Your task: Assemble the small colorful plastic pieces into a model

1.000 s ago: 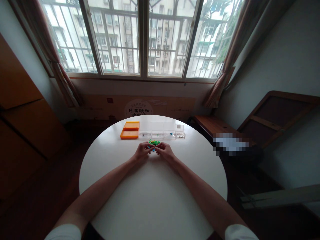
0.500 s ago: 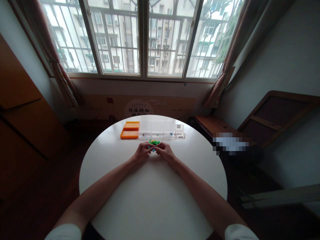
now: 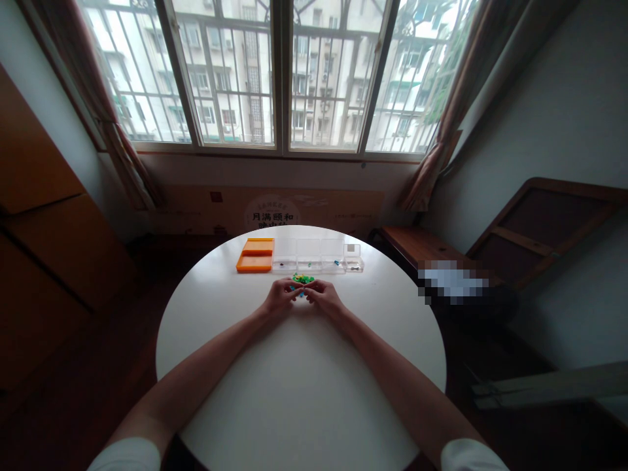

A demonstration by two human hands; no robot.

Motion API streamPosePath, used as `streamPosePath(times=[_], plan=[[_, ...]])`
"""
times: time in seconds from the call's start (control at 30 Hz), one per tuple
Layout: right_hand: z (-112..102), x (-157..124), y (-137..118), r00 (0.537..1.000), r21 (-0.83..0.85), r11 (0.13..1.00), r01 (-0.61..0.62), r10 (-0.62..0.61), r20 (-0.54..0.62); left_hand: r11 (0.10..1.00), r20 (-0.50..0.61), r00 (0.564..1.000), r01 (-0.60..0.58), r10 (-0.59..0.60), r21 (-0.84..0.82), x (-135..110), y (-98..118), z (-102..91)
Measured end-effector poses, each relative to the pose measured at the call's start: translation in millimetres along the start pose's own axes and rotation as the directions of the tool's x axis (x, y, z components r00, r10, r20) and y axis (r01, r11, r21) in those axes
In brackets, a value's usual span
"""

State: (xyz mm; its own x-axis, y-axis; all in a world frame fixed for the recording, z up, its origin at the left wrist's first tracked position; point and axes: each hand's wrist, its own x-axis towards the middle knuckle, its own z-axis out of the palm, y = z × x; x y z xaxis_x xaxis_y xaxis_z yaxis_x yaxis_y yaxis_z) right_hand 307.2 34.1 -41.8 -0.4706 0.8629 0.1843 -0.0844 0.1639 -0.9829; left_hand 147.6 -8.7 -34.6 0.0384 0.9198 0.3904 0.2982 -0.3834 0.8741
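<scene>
Over the far middle of the round white table, my left hand and my right hand meet at the fingertips. Both are closed in a pinch, and whatever is between the fingers is too small and too covered to name. Small blue pieces show just below and between the fingertips; I cannot tell if they are held or lie on the table. Right behind the fingers is a little heap of green and yellow pieces, partly hidden by my hands.
An opened orange case stands behind my left hand. Beside it, a row of clear lidded boxes holds a few tiny parts. A wooden bench is to the right of the table, and a window is beyond it.
My fingertips have shifted very slightly where they meet. The cases, the boxes and the heap have not moved.
</scene>
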Motion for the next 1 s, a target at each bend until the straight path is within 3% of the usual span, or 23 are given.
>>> streamPosePath(times=[1.0], plan=[[1.7,-2.5,-5.7,0.999,0.043,0.999,-0.034,0.034,-0.005,0.997,-0.052,0.998,-0.033,0.036,0.065,0.3,-3.7,0.7]])
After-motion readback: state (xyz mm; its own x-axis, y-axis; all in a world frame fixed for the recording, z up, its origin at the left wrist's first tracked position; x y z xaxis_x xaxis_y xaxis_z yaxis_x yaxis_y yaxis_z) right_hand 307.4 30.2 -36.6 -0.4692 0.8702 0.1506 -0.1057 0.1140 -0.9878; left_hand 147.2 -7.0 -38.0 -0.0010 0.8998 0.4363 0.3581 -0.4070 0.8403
